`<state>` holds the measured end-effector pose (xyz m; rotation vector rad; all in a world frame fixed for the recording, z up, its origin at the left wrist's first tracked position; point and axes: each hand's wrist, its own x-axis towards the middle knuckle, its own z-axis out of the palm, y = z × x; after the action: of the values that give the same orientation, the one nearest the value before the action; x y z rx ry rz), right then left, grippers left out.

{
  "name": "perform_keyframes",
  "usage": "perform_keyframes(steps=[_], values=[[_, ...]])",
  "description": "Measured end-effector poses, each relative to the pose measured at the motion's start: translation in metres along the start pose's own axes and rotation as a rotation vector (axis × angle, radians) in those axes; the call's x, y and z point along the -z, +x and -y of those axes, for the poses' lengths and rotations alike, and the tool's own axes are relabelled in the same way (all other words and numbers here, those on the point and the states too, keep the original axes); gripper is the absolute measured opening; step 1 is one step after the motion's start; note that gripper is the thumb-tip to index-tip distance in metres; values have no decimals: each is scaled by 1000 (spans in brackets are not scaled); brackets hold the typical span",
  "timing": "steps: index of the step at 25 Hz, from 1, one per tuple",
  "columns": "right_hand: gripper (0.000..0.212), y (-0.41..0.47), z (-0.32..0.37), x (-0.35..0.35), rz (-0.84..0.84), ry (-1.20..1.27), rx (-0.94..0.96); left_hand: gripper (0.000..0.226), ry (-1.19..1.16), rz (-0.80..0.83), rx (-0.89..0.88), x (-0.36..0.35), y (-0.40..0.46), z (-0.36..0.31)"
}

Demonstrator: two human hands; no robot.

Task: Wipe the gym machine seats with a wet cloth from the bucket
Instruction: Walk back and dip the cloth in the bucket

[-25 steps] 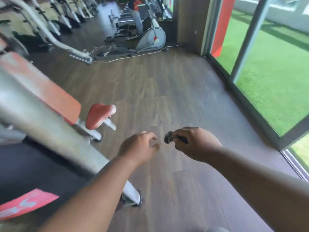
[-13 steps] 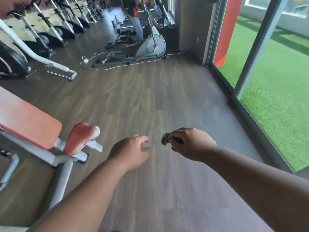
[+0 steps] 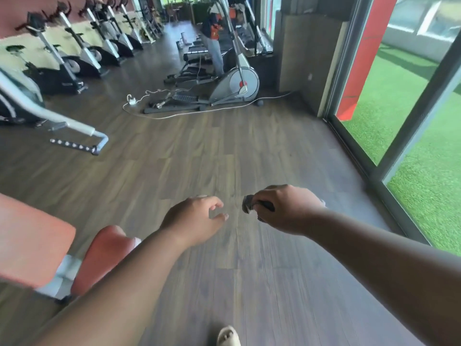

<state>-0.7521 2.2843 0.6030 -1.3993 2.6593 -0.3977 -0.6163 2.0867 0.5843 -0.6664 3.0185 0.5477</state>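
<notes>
Right hand (image 3: 282, 211) clenched on a balled grey cloth (image 3: 248, 204), out over the floor (image 3: 249, 158); left hand (image 3: 197, 221) loose, holding nothing. Orange seat (image 3: 102, 255) at lower left. Best unfolded flat first (bucket unseen), then wiped edge to edge.

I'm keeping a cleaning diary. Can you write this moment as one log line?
right hand: grips dark cloth | left hand: empty, loosely curled | orange seat: lower left, untouched | bucket: unseen

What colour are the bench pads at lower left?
Orange-red bench pads, seen in the head view.
</notes>
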Motion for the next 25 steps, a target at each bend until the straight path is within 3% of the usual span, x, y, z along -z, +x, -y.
perform_keyframes(steps=[9, 14, 17, 25], values=[[22, 234, -53, 25, -57, 86, -133, 34, -3, 22, -60, 74, 242, 56], [23, 395, -99, 13, 1, 57, -53, 35, -14, -27, 6, 81, 381, 102], [22, 512, -110, 6, 70, 28, 62, 38, -39, -42, 137, 89, 454, 143], [21, 780, -14, -40, 216, 29, 358, 37, -130, -147, 457, 135, 558, 320]])
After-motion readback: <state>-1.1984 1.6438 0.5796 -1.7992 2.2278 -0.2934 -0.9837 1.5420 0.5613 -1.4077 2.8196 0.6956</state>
